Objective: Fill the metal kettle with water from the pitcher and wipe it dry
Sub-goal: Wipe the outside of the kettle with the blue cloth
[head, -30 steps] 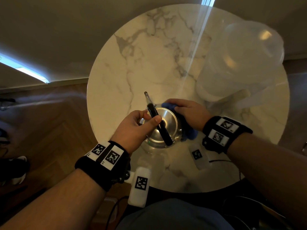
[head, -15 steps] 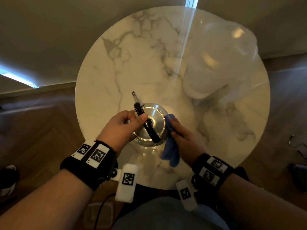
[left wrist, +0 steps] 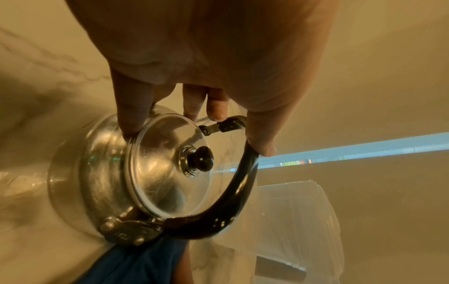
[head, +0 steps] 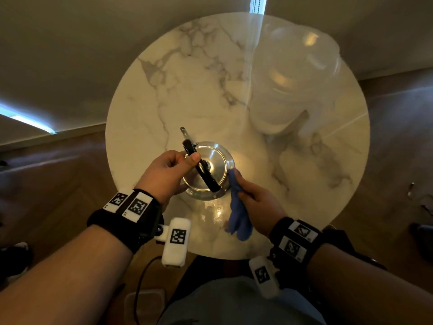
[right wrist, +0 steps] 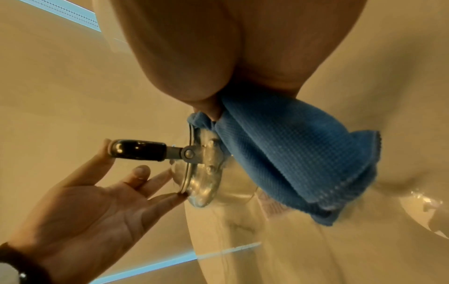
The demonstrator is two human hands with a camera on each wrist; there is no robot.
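The metal kettle (head: pixel 214 168) stands lid-on on the round marble table (head: pixel 187 90), its spout pointing away to the left. My left hand (head: pixel 187 160) pinches the black handle (left wrist: pixel 240 184) between thumb and forefinger, while the other fingertips (left wrist: pixel 128 126) touch the lid rim. A bunched blue cloth (head: pixel 239 214) is held in my right hand (head: pixel 255 200) and pressed against the kettle's near-right side, by the handle bracket (right wrist: pixel 206 151). The clear plastic pitcher (head: pixel 290 85) stands at the table's far right, apart from both hands.
A wet, shiny patch (head: pixel 215 212) lies on the marble just in front of the kettle. Wooden floor (head: pixel 58 172) surrounds the table, with a wall behind it. A cable (head: pixel 140 277) hangs below the near edge.
My right hand has drawn the blue cloth from the kettle's far-right side round to its near-right side. The left hand has kept its hold on the handle.
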